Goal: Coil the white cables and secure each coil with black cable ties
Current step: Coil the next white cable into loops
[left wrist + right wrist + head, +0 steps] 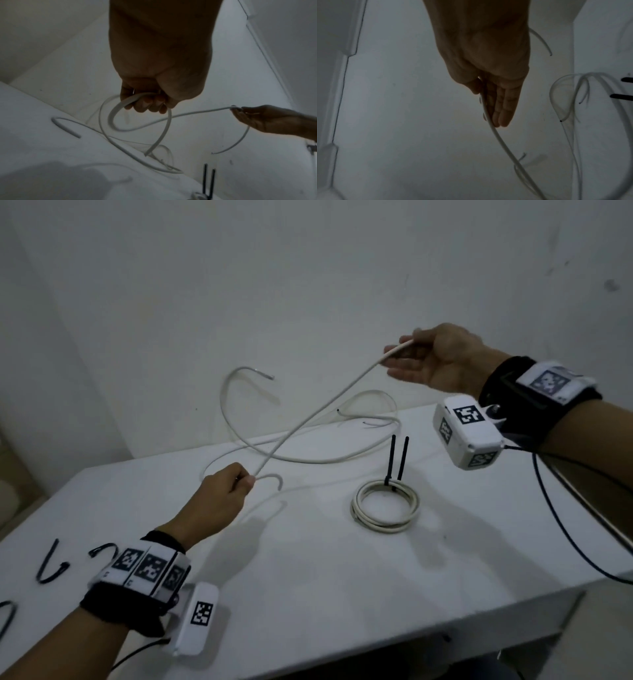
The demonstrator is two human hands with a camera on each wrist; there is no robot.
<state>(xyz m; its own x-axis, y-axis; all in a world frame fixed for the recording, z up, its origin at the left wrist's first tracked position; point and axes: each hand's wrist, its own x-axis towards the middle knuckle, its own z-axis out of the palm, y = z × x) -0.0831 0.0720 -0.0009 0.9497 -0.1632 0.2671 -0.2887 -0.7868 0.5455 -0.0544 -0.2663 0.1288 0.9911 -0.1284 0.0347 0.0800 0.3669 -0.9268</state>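
A white cable (318,412) runs taut through the air between my two hands. My left hand (245,479) pinches it close to its curled end, low over the white table (308,594). In the left wrist view the left hand (145,105) has its fingers curled round the cable (113,115). My right hand (400,354) is raised at the back right. Its thumb holds the cable against nearly straight fingers, as the right wrist view shows of the hand (494,108) and cable (501,142). A finished white coil (387,528) lies on the table with two black ties (393,460) sticking up.
More loose white cable (308,462) loops across the back of the table by the wall. Several black cable ties (51,563) lie at the table's left front. A dark cord (555,518) hangs from my right wrist past the table's right edge.
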